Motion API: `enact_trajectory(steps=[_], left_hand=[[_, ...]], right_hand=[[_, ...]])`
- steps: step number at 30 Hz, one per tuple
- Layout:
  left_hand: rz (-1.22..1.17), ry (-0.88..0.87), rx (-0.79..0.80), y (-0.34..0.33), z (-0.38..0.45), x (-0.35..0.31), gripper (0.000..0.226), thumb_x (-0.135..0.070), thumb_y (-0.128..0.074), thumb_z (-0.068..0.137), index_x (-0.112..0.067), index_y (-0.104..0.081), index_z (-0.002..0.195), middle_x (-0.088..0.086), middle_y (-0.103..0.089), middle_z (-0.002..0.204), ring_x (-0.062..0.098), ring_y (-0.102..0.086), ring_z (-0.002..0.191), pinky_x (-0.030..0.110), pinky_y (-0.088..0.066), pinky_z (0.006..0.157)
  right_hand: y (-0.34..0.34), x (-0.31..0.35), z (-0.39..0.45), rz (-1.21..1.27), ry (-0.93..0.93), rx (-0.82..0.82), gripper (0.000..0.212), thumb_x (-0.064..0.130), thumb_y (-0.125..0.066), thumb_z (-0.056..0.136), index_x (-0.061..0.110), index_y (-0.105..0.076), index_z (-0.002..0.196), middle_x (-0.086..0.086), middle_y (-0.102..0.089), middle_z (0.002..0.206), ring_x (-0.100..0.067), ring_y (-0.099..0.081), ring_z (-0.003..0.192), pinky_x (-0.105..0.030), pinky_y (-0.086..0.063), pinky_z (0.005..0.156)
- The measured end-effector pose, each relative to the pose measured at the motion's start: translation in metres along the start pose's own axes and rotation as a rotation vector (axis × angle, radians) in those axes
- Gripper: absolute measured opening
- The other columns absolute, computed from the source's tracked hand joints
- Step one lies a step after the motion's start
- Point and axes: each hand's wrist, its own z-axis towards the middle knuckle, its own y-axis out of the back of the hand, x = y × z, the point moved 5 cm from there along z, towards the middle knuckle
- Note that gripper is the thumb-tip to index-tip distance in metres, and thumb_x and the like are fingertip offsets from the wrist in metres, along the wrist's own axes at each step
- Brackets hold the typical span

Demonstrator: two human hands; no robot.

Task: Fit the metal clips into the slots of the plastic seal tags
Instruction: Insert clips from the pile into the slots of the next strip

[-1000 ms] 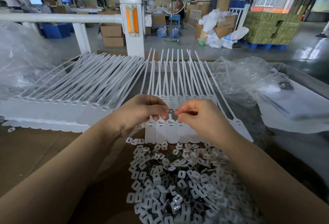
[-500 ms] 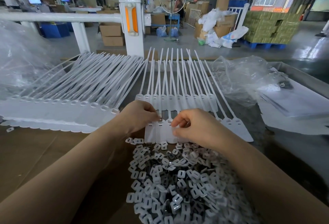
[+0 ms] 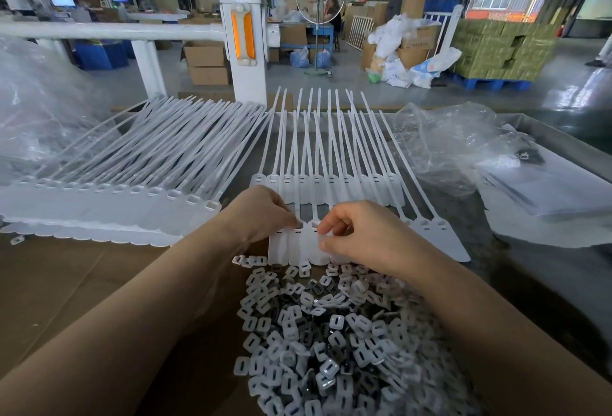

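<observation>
1. Fingers (image 3: 326, 227) of the right hand (image 3: 359, 240) are curled and pinched down on the head of a white seal tag (image 3: 313, 243) in the near row; whether a clip is caught under them I cannot tell.
2. Left hand (image 3: 261, 213) is loosely clenched, its fingertips pressing on the neighbouring tag heads just to the left, and what it grasps, if anything, is hidden.
3. Those tags lie flat side by side on the counter (image 3: 66, 276), straps pointing away to the far side.
4. A second row of tags (image 3: 324, 180) sits just beyond them, partly overlapped by the straps.
5. Near the viewer, a loose heap of small metal clips (image 3: 331, 349) spreads between the two forearms, touching the near ends of the tags.
6. To the left, a long fanned stack of tags (image 3: 116, 194) lies on brown cardboard.
7. On the right, crumpled clear plastic bags (image 3: 447, 144) rest on the counter.
8. Farther off stands a white post (image 3: 243, 38) with an orange reflector.
</observation>
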Motion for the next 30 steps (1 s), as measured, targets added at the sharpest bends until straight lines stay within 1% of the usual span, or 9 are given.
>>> enact_trajectory(steps=[6,10,14,17,20,23,25,27,30], left_hand=[[-0.019,0.000,0.043,0.003,0.000,0.000,0.010,-0.023,-0.076,0.083,-0.016,-0.070,0.081,-0.002,-0.067,0.087,0.010,-0.058,0.084,0.022,-0.037,0.062],[-0.036,-0.019,0.045,0.005,-0.001,0.001,0.002,-0.020,-0.070,0.087,-0.019,-0.070,0.086,-0.002,-0.067,0.092,0.012,-0.058,0.089,0.025,-0.038,0.073],[-0.026,-0.045,0.003,0.002,-0.001,0.002,0.010,-0.026,-0.073,0.086,-0.017,-0.069,0.083,-0.001,-0.066,0.083,0.011,-0.057,0.079,0.023,-0.037,0.061],[-0.009,-0.050,-0.012,0.001,-0.001,0.002,0.013,-0.028,-0.076,0.083,-0.018,-0.069,0.080,-0.001,-0.065,0.079,0.011,-0.057,0.075,0.024,-0.038,0.060],[-0.003,-0.050,-0.009,0.000,0.000,0.003,0.013,-0.029,-0.077,0.082,-0.018,-0.069,0.081,-0.001,-0.066,0.081,0.011,-0.058,0.077,0.024,-0.039,0.060],[-0.002,-0.054,-0.010,0.000,0.000,0.003,0.013,-0.030,-0.077,0.082,-0.019,-0.069,0.081,-0.002,-0.066,0.081,0.011,-0.058,0.076,0.023,-0.038,0.060],[0.012,-0.063,-0.014,0.000,0.000,0.003,0.012,-0.030,-0.077,0.082,-0.021,-0.069,0.081,-0.004,-0.065,0.079,0.009,-0.057,0.074,0.022,-0.037,0.059],[0.012,-0.073,-0.014,0.001,-0.001,0.003,0.012,-0.030,-0.076,0.083,-0.021,-0.068,0.080,-0.005,-0.064,0.078,0.008,-0.056,0.073,0.022,-0.036,0.058],[-0.017,-0.084,-0.023,0.002,-0.002,0.003,0.013,-0.029,-0.078,0.081,-0.019,-0.069,0.079,-0.003,-0.065,0.077,0.009,-0.057,0.073,0.023,-0.037,0.059]], right_hand=[[0.001,0.001,-0.001,-0.003,-0.009,0.007,0.014,0.036,-0.071,0.087,0.035,-0.068,0.100,0.016,-0.064,0.095,0.000,-0.062,0.087,-0.026,-0.054,0.079],[0.001,0.003,-0.001,0.002,0.000,0.005,0.011,0.034,-0.069,0.088,0.034,-0.068,0.099,0.016,-0.065,0.094,0.000,-0.063,0.085,-0.023,-0.053,0.075],[0.001,0.003,-0.001,0.013,0.003,0.006,0.009,0.034,-0.069,0.088,0.035,-0.068,0.097,0.015,-0.065,0.093,0.000,-0.063,0.083,-0.022,-0.052,0.073],[0.002,0.003,-0.002,0.011,0.013,0.007,0.009,0.031,-0.071,0.086,0.037,-0.069,0.093,0.016,-0.065,0.091,0.001,-0.062,0.082,-0.019,-0.047,0.068],[0.003,0.006,-0.002,0.023,0.048,0.017,0.008,0.028,-0.075,0.082,0.035,-0.072,0.085,0.015,-0.068,0.080,0.002,-0.064,0.073,-0.017,-0.047,0.064],[-0.001,0.014,-0.004,0.028,0.137,0.063,0.009,0.027,-0.078,0.081,0.035,-0.074,0.080,0.023,-0.066,0.075,0.008,-0.061,0.067,-0.011,-0.044,0.056],[-0.004,0.020,-0.005,0.021,0.197,0.087,0.009,0.028,-0.079,0.081,0.036,-0.075,0.082,0.025,-0.065,0.075,0.008,-0.060,0.068,-0.008,-0.044,0.058],[-0.006,0.024,-0.006,-0.030,0.246,0.090,0.010,0.030,-0.079,0.081,0.037,-0.077,0.087,0.021,-0.065,0.073,0.008,-0.060,0.073,-0.005,-0.044,0.063],[-0.009,0.028,-0.009,-0.093,0.281,0.103,0.013,0.029,-0.080,0.081,0.036,-0.077,0.092,0.021,-0.063,0.072,0.012,-0.059,0.074,-0.002,-0.041,0.064]])
